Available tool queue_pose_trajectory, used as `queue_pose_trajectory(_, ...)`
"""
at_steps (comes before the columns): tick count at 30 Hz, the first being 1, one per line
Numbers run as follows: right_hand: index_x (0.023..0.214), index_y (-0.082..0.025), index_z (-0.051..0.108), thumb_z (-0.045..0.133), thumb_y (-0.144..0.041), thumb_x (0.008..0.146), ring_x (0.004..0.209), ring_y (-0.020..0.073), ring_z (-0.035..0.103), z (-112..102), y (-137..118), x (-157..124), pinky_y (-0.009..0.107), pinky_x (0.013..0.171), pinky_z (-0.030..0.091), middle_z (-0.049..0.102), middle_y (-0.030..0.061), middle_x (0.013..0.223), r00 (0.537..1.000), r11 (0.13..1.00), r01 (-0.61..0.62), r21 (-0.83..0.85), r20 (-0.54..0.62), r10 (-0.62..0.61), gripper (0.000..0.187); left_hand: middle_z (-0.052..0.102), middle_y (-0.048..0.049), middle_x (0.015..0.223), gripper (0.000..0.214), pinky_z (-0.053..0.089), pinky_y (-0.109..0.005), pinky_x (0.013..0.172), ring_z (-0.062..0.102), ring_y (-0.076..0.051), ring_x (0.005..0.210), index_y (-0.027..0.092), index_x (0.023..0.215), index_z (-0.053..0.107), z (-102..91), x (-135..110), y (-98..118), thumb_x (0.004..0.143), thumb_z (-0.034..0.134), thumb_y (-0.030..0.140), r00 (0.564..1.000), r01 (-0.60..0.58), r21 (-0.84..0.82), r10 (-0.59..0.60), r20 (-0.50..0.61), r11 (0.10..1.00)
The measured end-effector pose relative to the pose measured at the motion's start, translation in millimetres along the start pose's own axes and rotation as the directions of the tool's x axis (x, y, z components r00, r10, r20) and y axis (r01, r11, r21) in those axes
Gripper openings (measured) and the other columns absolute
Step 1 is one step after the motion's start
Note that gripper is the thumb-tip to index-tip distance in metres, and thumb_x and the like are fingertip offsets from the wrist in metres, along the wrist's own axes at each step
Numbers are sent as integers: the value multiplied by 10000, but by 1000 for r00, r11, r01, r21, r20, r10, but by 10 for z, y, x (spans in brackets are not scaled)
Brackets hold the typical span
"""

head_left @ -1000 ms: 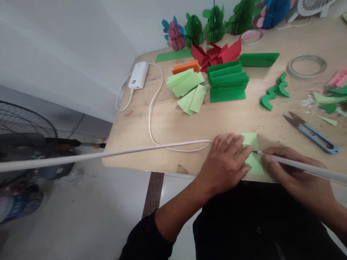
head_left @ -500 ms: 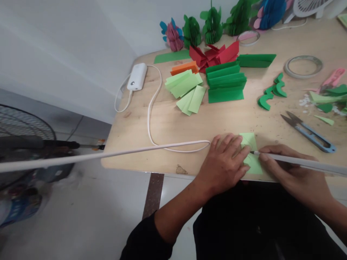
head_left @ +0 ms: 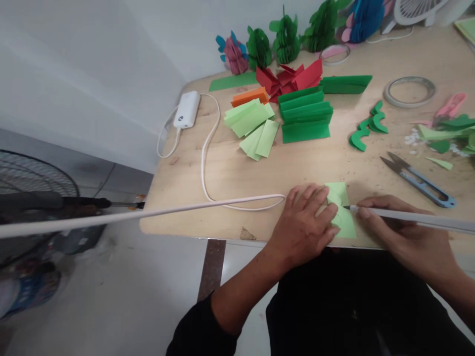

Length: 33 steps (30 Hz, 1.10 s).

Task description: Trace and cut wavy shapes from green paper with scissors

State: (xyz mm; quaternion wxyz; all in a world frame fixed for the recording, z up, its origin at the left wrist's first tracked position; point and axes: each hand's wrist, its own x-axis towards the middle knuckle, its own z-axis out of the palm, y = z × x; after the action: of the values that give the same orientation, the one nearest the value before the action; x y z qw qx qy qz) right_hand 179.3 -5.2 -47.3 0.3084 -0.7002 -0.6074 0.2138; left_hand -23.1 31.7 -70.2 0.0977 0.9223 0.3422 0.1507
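My left hand [head_left: 302, 222] lies flat with its fingers slightly apart, pressing on the left side of a light green paper piece [head_left: 347, 225] at the table's front edge. Faint curved lines show on this paper. My right hand [head_left: 411, 237] grips a white pen [head_left: 401, 215] between thumb and fingers. Its dark tip is at the paper, close to the left fingertips; I cannot tell if it touches. Beyond the right hand lie blue-handled thread snips [head_left: 423, 183], their blades apart.
Folded green strips [head_left: 307, 121], light green slips [head_left: 248, 118] and red folded paper [head_left: 289, 81] lie farther back. A white cable [head_left: 203, 163] loops from a white power bank [head_left: 186, 110]. Tape rolls [head_left: 409, 104], paper scraps [head_left: 445, 129] and cut green curves [head_left: 359, 141] sit to the right.
The view has shifted slightly. My left fingers have drawn back a little on the paper, uncovering more of the curved line. The pen tip has moved slightly right across the paper.
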Motion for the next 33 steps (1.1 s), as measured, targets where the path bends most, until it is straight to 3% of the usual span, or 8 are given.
queue_pose_trajectory(14,816,-262,692,615,-469,827,677,198,701,-1,-33,26,327,629,529,756,7,771,995,996,91,25,49,-92,220,482,-123,1475,370,278,-551,1129,362,-316,1388,181,1221,579,2,-3,-1,967,439,410,1000,-4,-5,4,13,1000)
queue_pose_trajectory(33,808,-279,689,591,-545,819,725,246,706,-12,-39,27,374,636,540,760,34,801,998,999,42,28,47,-43,284,460,-128,1490,374,281,-540,1130,349,-311,1402,175,1221,582,-6,4,-4,967,434,407,1000,-9,1,9,17,1000)
